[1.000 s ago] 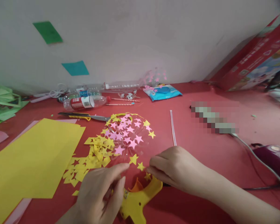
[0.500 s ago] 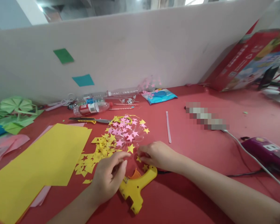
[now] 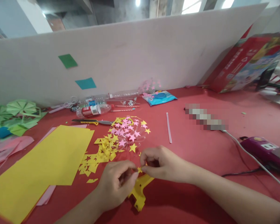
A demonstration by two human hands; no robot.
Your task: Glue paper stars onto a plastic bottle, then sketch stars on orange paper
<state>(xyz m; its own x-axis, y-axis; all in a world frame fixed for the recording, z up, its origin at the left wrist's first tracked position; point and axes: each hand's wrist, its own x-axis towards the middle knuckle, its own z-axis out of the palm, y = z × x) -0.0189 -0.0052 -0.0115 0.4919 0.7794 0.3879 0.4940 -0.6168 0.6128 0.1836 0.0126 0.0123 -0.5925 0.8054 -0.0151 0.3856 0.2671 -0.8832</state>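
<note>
A small yellow paper star (image 3: 139, 170) is between the fingertips of both hands, above a yellow glue gun (image 3: 138, 194). My right hand (image 3: 162, 163) pinches the star from the right. At its left edge, the thumb and forefinger of my left hand (image 3: 118, 183) close on it. The hands partly hide the glue gun lying on the red table. Just beyond them, a clear plastic piece (image 3: 142, 135) carries many pink stars (image 3: 132, 137) and some yellow ones. Another yellow star (image 3: 133, 147) lies at its near edge.
Yellow paper scraps (image 3: 105, 147) and yellow sheets (image 3: 53, 155) lie left. Behind are a utility knife (image 3: 85, 121), scissors (image 3: 105, 122), plastic bottles (image 3: 91, 110) and a wipes pack (image 3: 160, 98). A clear stick (image 3: 169, 127), power strip (image 3: 205, 116) and purple device (image 3: 262, 154) sit right.
My right hand has lifted a yellow star from the table and brought it toward me. My left hand has moved right, its fingers closing in to meet the star. The view has shifted slightly.
</note>
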